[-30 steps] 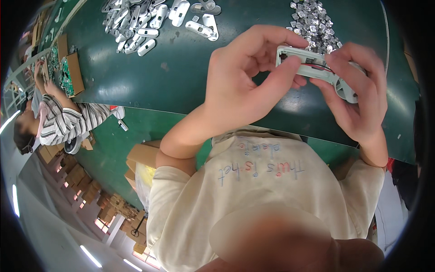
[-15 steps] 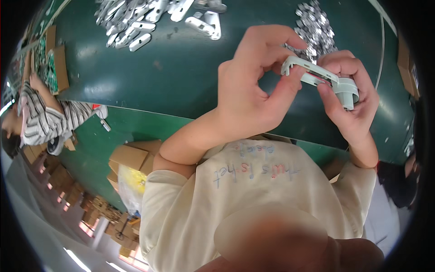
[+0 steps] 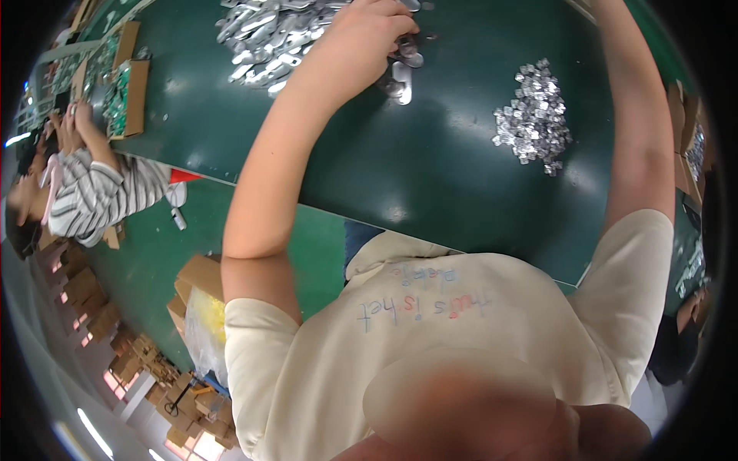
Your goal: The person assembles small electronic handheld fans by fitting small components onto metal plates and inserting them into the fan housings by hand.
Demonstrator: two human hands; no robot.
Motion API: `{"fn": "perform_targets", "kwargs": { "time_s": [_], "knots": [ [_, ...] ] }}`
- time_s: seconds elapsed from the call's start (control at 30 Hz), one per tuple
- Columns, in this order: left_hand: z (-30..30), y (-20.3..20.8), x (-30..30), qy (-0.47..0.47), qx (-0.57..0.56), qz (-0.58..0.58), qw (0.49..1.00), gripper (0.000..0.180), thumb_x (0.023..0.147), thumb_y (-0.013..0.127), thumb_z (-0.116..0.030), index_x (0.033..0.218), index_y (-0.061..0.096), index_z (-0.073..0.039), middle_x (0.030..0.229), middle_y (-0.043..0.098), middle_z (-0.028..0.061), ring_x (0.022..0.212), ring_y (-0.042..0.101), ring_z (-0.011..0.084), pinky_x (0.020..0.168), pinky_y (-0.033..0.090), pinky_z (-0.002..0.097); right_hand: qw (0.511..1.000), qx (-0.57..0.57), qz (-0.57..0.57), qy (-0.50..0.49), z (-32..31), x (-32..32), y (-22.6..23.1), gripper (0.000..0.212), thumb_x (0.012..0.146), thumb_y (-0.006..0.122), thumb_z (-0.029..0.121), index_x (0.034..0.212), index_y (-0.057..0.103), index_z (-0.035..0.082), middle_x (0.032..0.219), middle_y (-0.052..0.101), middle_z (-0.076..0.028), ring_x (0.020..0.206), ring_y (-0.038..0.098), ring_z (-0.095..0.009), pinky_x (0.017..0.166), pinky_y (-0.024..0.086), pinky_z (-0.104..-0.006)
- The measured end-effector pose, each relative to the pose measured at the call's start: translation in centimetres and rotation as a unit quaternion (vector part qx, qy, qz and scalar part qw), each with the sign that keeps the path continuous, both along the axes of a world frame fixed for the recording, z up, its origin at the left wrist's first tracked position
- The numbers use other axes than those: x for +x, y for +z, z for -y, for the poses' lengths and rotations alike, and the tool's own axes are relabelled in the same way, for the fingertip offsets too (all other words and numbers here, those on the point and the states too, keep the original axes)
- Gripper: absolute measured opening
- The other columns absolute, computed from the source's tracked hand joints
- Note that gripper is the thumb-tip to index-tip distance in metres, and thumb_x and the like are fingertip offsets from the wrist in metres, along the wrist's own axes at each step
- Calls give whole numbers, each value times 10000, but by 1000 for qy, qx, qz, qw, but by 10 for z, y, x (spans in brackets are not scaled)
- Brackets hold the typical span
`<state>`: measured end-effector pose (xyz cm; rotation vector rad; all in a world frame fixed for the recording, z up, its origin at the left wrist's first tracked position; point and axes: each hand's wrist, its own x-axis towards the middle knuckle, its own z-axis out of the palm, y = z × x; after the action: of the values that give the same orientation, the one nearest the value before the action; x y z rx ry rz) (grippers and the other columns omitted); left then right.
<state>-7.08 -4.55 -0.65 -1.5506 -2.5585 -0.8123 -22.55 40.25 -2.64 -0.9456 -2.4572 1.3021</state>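
My left hand point(image 3: 369, 34) reaches to the far edge of the view, over the right side of a pile of silvery, elongated flat parts point(image 3: 280, 42). Its fingers curl down among the pieces, and what they grip is hidden beneath them. A single long, rounded silvery part point(image 3: 401, 83) lies just below those fingers. My right forearm point(image 3: 642, 115) stretches up along the right side, its hand beyond the upper edge. Between my arms sits a heap of small shiny metal pieces point(image 3: 534, 115).
A dark green table point(image 3: 446, 177) carries these parts. Cardboard boxes point(image 3: 137, 100) stand at its left end, near a person in a striped shirt point(image 3: 92, 192). Another open box point(image 3: 686, 146) is at the right. Below the table is a carton with a plastic bag point(image 3: 204, 323).
Both hands have moved far outward from the middle. The pale green plastic part they held together is out of sight. My left hand is now at the pile; my right hand has left the view.
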Motion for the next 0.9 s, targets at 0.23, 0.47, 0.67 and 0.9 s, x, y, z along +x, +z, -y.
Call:
{"fn": "perform_targets", "kwargs": {
  "time_s": [0.23,0.47,0.67,0.9],
  "knots": [
    [13,16,-13,61,-100,94,989,183,643,665,-38,799,569,-25,821,534,120,860,518,303,764,424,367,917,37,-14,397,188,187,65,44,763,627,42,793,639,12,777,611,-40,728,562,-140,657,445,-266],
    [11,25,-22,108,-142,211,961,155,654,661,1,783,576,18,670,609,121,642,595,249,600,458,320,881,229,-41,412,220,250,30,162,761,648,74,900,595,10,842,545,-66,743,550,-194,675,442,-290],
    [1,20,25,147,191,377,894,136,804,632,-64,905,657,24,791,662,86,651,625,117,513,470,202,876,221,-53,426,212,252,16,121,747,620,33,847,555,11,788,549,-91,725,540,-236,679,449,-330],
    [-9,19,88,154,262,513,803,213,853,555,-20,1061,595,6,784,602,32,680,558,74,599,441,195,931,-90,-85,342,231,276,54,111,830,569,5,936,586,-26,889,566,-27,774,507,-59,675,413,-195]
  ]
}}
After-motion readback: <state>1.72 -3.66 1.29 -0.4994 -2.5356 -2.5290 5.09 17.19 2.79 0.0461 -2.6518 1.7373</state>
